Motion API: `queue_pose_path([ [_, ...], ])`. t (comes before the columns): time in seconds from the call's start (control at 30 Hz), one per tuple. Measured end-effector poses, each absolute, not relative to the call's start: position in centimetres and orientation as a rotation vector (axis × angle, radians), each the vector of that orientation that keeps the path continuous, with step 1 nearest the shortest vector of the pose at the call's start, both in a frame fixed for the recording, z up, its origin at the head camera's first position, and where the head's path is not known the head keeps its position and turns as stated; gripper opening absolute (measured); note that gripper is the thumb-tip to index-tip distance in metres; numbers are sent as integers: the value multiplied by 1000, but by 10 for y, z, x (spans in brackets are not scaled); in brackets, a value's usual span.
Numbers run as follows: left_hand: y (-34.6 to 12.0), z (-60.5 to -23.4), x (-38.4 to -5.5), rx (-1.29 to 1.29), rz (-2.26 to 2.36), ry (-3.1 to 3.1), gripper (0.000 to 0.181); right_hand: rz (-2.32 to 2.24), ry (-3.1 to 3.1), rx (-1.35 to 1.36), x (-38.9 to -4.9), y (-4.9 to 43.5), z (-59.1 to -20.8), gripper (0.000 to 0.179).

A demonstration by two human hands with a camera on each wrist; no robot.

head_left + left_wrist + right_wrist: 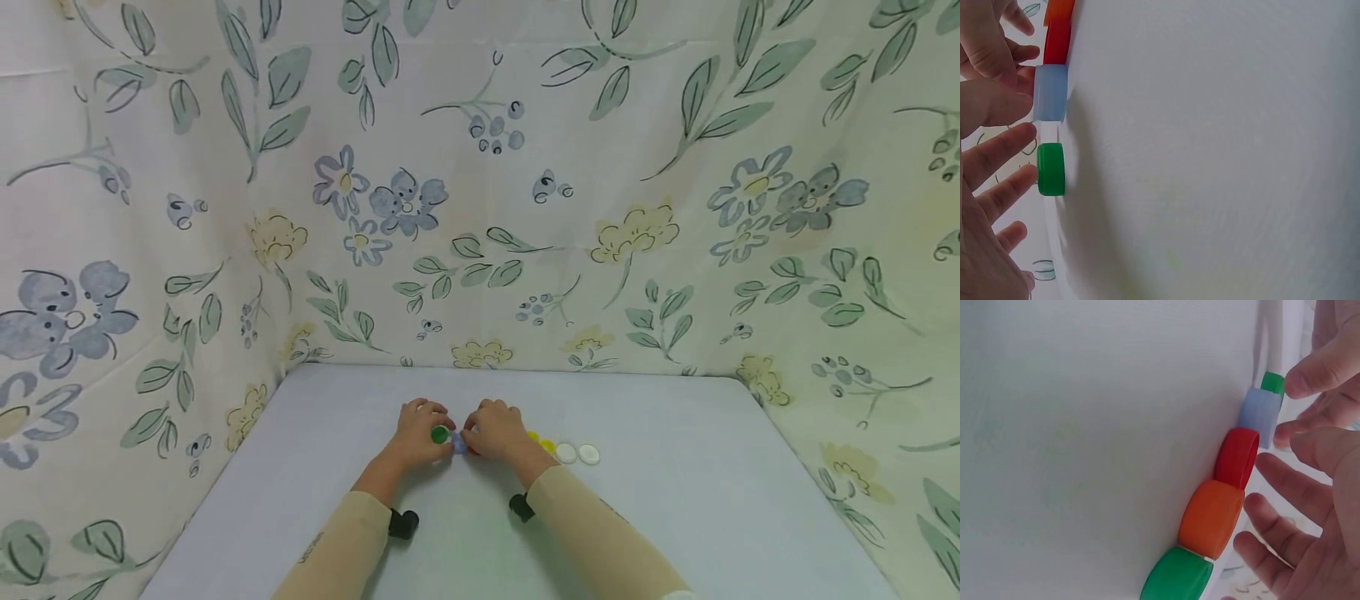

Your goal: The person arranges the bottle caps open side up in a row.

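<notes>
Coloured bottle caps form a row on the white table. My left hand (pixel 422 435) is at its left end, thumb and index finger pinching a light blue cap (pixel 1050 94). The other left fingers spread out beside a green cap (pixel 1051 169). My right hand (pixel 497 429) is close on the other side, its thumb near the blue cap and its loosely extended fingers alongside a red cap (pixel 1235 456) and an orange cap (pixel 1213 515). A second green cap (pixel 1179 575) follows the orange one.
Right of my right hand, yellow caps (pixel 547 447) and two white caps (pixel 588 454) continue the row, partly behind the wrist. The white table (pixel 675 500) extends around them. A floral cloth (pixel 480 208) hangs behind and at both sides.
</notes>
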State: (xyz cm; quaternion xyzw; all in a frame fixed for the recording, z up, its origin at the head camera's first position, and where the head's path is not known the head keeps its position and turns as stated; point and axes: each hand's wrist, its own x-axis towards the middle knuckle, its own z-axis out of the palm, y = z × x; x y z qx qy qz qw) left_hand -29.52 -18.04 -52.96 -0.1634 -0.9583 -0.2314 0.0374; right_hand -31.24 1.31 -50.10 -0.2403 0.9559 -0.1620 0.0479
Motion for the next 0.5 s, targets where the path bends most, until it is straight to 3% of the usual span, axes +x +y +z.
queue_pose_path([
  [0.5, -200, -535, -288, -439, -665, -2859, 23, -436, 2971, -693, -308, -13, -503, 24],
])
